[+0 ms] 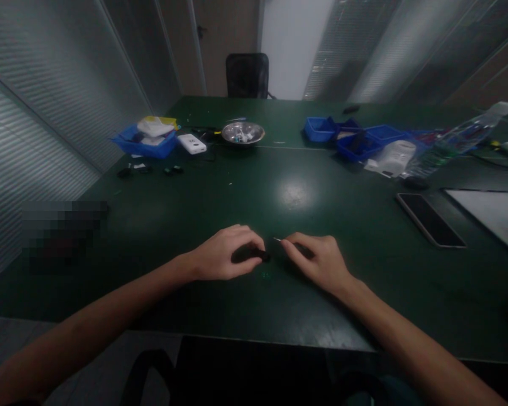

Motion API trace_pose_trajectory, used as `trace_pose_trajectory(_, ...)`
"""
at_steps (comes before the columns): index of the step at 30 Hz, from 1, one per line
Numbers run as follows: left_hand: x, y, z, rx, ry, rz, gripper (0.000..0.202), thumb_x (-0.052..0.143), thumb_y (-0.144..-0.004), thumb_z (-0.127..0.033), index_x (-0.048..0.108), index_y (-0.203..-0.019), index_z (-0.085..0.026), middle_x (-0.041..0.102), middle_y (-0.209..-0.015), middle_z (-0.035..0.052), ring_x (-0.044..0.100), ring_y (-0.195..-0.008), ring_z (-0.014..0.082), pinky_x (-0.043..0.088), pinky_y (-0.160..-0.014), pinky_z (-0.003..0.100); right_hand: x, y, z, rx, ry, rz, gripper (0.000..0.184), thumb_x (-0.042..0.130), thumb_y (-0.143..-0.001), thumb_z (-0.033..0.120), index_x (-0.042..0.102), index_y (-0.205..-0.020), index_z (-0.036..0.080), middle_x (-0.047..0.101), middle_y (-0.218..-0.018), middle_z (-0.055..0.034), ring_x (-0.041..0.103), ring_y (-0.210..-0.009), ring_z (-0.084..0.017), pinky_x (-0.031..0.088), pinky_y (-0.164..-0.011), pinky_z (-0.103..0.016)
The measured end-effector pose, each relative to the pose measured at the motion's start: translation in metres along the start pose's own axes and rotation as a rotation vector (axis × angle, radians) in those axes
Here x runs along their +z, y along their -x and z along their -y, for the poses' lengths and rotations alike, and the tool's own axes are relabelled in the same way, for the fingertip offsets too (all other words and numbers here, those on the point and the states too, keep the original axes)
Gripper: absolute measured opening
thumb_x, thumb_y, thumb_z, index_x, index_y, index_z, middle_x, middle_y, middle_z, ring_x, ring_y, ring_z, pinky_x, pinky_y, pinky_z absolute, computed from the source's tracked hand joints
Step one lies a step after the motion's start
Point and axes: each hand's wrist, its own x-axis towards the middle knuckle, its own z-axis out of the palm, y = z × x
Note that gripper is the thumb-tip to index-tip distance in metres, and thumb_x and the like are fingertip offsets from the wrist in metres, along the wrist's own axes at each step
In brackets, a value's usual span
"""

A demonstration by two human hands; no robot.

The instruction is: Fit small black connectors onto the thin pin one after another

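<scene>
My left hand (226, 254) rests low over the green table (186, 225), its thumb and fingers closed on a small black piece (263, 255). What kind of piece it is cannot be made out. Just to the right, my right hand (319, 259) pinches a thin, pale, pin-like piece (277, 239) between thumb and forefinger. Its tip points left toward the black piece, and a gap separates the two. On the tabletop below the black piece lie tiny greenish specks (266, 276).
At the back left stand a blue bin (146, 148), a white device (192, 144) and a metal bowl (242, 133) of small parts. Blue trays (319, 129), a plastic bag (393, 158) and a clear bottle (452, 141) occupy the back right. A phone (430, 220) lies at right.
</scene>
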Motion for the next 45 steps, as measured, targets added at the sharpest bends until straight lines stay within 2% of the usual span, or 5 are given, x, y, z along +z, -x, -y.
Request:
trace_pose_trajectory(9, 0.001, 0.006, 0.006, 0.32, -0.264, 0.174, 0.022, 0.055, -0.094, -0.022, 0.064, -0.114, -0.019, 0.07, -0.108, 0.0104, 0.064, -0.103, 0.0225, 0.048, -0.088, 0.038, 0.0, -0.001, -0.001, 0.014, 0.005, -0.033, 0.034, 0.051, -0.101, 0.041, 0.074, -0.09, 0.019, 0.065, -0.064, 0.0016, 0.054, -0.049, -0.009, 0.038, -0.055, -0.025)
trace_pose_trajectory(19, -0.108, 0.059, 0.125, -0.453, -0.69, -0.237, 0.035, 0.054, -0.095, -0.041, 0.064, -0.119, -0.018, 0.066, -0.118, 0.0115, 0.06, -0.108, 0.0283, 0.045, -0.096, 0.042, -0.002, 0.001, -0.001, 0.02, -0.021, 0.007, 0.032, 0.051, -0.101, 0.04, 0.074, -0.091, 0.02, 0.067, -0.066, 0.0023, 0.056, -0.05, -0.009, 0.038, -0.054, -0.025)
trace_pose_trajectory(24, -0.137, 0.096, 0.156, -0.716, -0.798, -0.373, 0.037, 0.056, -0.091, -0.047, 0.066, -0.114, -0.02, 0.066, -0.112, 0.0125, 0.061, -0.104, 0.0319, 0.045, -0.092, 0.042, -0.001, 0.002, -0.002, 0.017, -0.021, 0.013, 0.032, 0.051, -0.102, 0.041, 0.074, -0.093, 0.02, 0.067, -0.066, 0.0022, 0.056, -0.051, -0.009, 0.038, -0.055, -0.025)
trace_pose_trajectory(39, -0.148, 0.116, 0.181, -0.8, -0.585, -0.716, 0.036, 0.054, -0.095, -0.032, 0.068, -0.125, -0.018, 0.071, -0.103, 0.0048, 0.062, -0.083, 0.0179, 0.046, -0.082, 0.028, -0.001, 0.002, -0.003, 0.035, -0.001, 0.014, 0.033, 0.05, -0.101, 0.041, 0.074, -0.092, 0.02, 0.067, -0.065, 0.0025, 0.057, -0.051, -0.009, 0.038, -0.055, -0.026)
trace_pose_trajectory(45, -0.155, 0.128, 0.187, -0.779, -0.756, -0.458, 0.035, 0.053, -0.098, -0.036, 0.073, -0.118, -0.016, 0.067, -0.118, 0.0093, 0.06, -0.105, 0.0234, 0.043, -0.094, 0.032, -0.002, 0.002, -0.002, 0.04, 0.004, 0.027, 0.034, 0.05, -0.102, 0.042, 0.074, -0.093, 0.02, 0.067, -0.066, 0.0022, 0.057, -0.052, -0.01, 0.039, -0.056, -0.026)
